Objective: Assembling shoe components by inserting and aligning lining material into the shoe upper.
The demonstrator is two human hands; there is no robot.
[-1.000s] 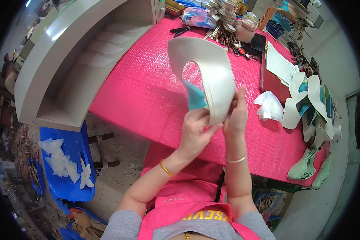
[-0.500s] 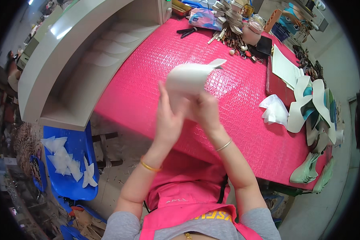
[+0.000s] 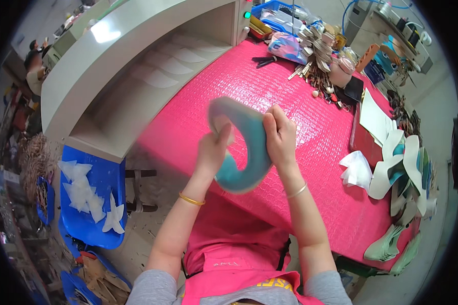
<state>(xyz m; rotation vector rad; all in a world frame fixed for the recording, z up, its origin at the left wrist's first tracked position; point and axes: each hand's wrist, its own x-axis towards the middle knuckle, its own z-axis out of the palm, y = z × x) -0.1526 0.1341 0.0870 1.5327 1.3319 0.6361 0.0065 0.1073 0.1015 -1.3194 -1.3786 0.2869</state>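
Observation:
Between my hands a flexible insole [image 3: 256, 140], teal on the face toward me with a pale edge, is bent into a C over the pink table. My right hand [image 3: 281, 134] is closed on its right side, thumb on the teal face. At the opposite side, my left hand [image 3: 211, 151] is closed around the other end of the curve; motion blurs its fingers a little. Similar cream and teal insoles [image 3: 387, 175] stand in a bunch on the table's right side, next to a crumpled white sheet piece [image 3: 354, 169].
An open-fronted grey machine [image 3: 94, 129] with white pieces inside stands at left. Below it, a blue chair [image 3: 99, 231] carries translucent white cutouts [image 3: 81, 190]. The pink table [image 3: 315, 198] holds pale green pieces [image 3: 384, 244], a paper pad [image 3: 374, 117] and tools [image 3: 315, 71] at the back.
The insole has turned from its white face to its teal one and is now bent into a C. My hands have moved apart, and the whole view has shifted slightly.

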